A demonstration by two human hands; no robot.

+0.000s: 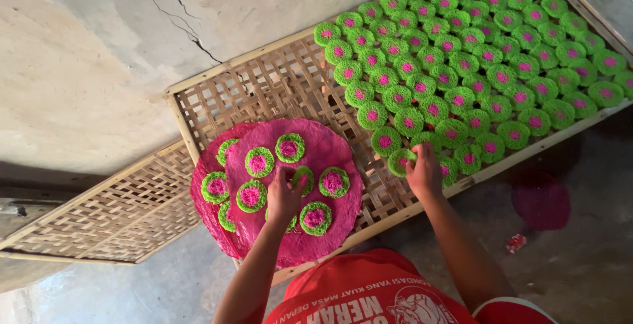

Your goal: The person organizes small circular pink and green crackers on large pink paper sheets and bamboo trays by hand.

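Note:
A round pink sheet (316,143) lies on a woven bamboo rack (277,87), with another pink sheet (204,172) under it at the left. Several green discs with pink centres (258,162) sit on the top sheet. My left hand (285,195) pinches one green disc (304,177) at the sheet's middle. My right hand (424,172) presses a green disc (399,162) down at the near end of the rows. Many more green discs (475,54) fill the right part of the rack in tight rows.
A second bamboo rack (112,212) lies lower left, partly under the first. A cracked pale wall (99,47) is behind. The dark floor (580,245) shows a pink stain (542,200) and a small red scrap (515,242).

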